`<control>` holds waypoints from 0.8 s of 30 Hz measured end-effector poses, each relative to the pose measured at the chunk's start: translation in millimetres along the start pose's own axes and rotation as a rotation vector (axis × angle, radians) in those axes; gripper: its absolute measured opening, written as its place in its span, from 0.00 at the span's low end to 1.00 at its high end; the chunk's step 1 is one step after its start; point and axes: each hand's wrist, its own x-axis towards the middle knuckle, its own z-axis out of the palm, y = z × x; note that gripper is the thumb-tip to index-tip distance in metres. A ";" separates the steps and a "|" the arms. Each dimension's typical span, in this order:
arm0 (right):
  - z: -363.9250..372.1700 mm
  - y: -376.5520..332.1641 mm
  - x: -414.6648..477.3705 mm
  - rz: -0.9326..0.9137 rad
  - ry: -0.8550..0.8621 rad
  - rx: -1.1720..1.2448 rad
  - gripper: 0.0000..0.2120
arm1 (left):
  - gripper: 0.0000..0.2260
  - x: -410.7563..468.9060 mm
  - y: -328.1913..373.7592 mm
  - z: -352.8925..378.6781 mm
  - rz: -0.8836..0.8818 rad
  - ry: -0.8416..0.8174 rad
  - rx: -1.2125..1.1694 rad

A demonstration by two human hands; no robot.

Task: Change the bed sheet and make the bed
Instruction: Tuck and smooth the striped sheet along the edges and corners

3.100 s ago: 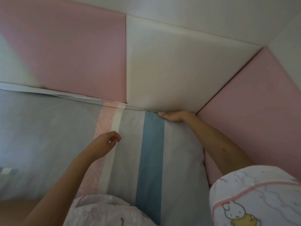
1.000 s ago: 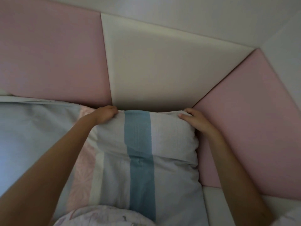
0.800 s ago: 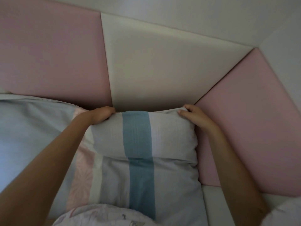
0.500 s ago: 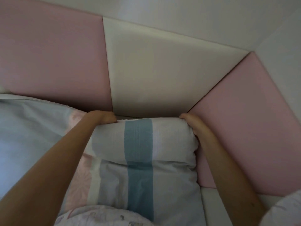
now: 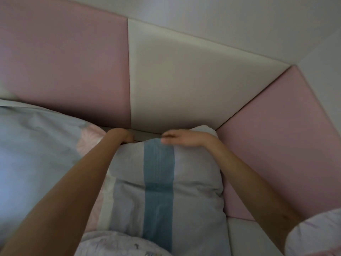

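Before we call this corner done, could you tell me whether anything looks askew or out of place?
The striped sheet is bunched into a puffy fold at the corner rather than lying flat. The left hand grips its far edge; the right hand rests open on top. Nothing looks damaged or spilled.

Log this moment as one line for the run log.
stage: tucking sheet at corner | left hand: gripping sheet edge by wall panel | right hand: flat on sheet, open
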 end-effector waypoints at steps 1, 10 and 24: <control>5.2 -1.5 1.7 0.021 -0.092 -0.054 0.36 | 0.17 1.3 -1.2 -0.4 -0.018 -0.016 0.005; 16.0 18.5 18.1 0.059 -0.124 -0.222 0.46 | 0.11 8.1 1.3 8.8 0.283 0.961 -0.111; -24.0 89.6 29.5 0.445 -0.407 -0.205 0.69 | 0.47 11.3 38.4 28.8 0.322 0.383 0.212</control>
